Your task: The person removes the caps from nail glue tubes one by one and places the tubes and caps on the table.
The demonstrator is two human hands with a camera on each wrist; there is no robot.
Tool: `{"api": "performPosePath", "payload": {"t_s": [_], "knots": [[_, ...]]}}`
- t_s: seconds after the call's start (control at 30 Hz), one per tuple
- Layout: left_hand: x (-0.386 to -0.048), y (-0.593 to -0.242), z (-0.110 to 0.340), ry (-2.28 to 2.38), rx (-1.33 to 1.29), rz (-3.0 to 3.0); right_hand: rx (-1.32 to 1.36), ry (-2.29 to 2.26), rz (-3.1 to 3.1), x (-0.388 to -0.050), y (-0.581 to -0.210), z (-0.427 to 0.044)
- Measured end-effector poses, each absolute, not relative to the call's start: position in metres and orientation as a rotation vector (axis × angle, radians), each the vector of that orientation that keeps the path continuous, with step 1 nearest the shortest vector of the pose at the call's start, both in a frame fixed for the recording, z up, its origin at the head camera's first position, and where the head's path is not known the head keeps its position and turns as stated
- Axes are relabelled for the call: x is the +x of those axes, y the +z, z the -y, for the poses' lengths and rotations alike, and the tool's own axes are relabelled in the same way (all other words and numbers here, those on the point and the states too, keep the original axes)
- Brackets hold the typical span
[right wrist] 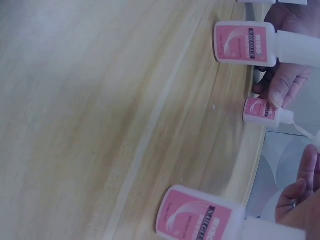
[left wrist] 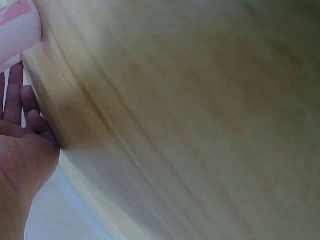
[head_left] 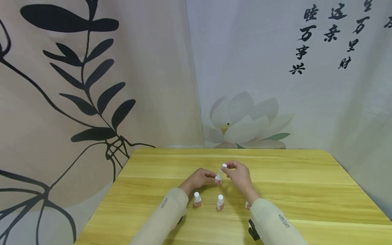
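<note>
Nearest me, the right sleeve [head_left: 272, 221], if dropped, could have toppled a capped bottle [right wrist: 196, 215] on the surface [head_left: 137, 183]. Beyond, my left grip [head_left: 200, 179] pinched the uncapped bottle [head_left: 218, 180] upright; my right grip [head_left: 240, 175] pinched its cap [head_left: 224, 165], where a sideways tug could have caused a spill.

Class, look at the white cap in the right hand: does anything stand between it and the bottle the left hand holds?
Nothing visible does. The right hand holds the cap just above the bottle in the left hand, with only a thin stem between. The other bottles stand nearer the viewer, out of that path.
</note>
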State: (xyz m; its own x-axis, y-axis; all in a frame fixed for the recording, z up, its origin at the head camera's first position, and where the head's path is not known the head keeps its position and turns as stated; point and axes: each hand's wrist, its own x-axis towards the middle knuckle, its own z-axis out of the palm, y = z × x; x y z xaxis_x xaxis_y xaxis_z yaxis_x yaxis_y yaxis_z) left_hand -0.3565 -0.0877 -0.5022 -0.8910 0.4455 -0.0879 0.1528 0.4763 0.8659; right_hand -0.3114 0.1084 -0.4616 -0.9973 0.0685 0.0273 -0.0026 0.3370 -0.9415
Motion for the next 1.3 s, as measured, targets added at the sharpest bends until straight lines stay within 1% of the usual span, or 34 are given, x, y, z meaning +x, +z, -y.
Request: {"api": "performPosePath", "payload": {"t_s": [0.87, 1.3], "knots": [[-0.357, -0.503, 0.091, 1.374, 0.478, -2.414, -0.061, 1.763, 2.490, -0.315, -0.462, -0.116], [-0.355, -0.503, 0.088, 1.395, 0.499, -2.419, -0.042, 1.802, 2.473, -0.319, -0.461, -0.132]]}}
